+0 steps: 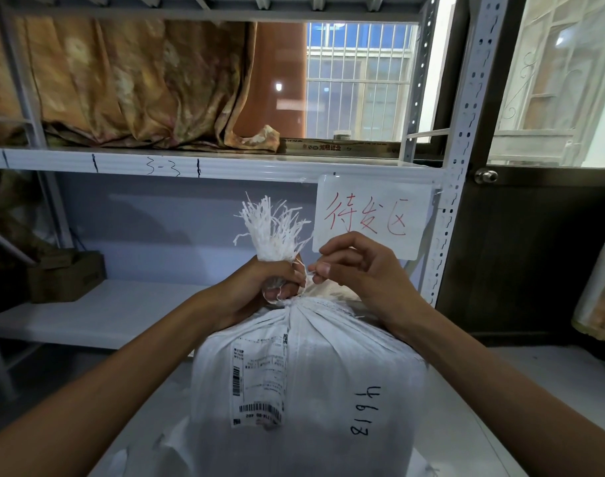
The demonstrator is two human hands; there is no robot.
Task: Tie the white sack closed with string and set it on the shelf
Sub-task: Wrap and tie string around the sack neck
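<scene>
I'm gripping the gathered neck of the white woven plastic sack (328, 383) w/ my left hand (259, 287), fingers wrapped tight around it, frayed top sticking up above my fist. The sack is standing upright right in front of me, on a pale surface, below & in front of the white metal shelf (204, 166) marked "3-3". A printed shipping label w/ barcodes (258, 380) is facing me on the sack's front; handwritten black digits are sitting to its right.

My right hand (356, 270) is hovering just right of the neck, thumb & forefinger pinching the thin white string (306, 270), other fingers curled in loose. The string is running from that pinch over to my left fingers & looping round the neck just under my fist. Can't tell if a knot is formed yet.

A white card w/ red handwritten characters (371, 218) is hanging off the shelf edge, right behind my right hand.
</scene>
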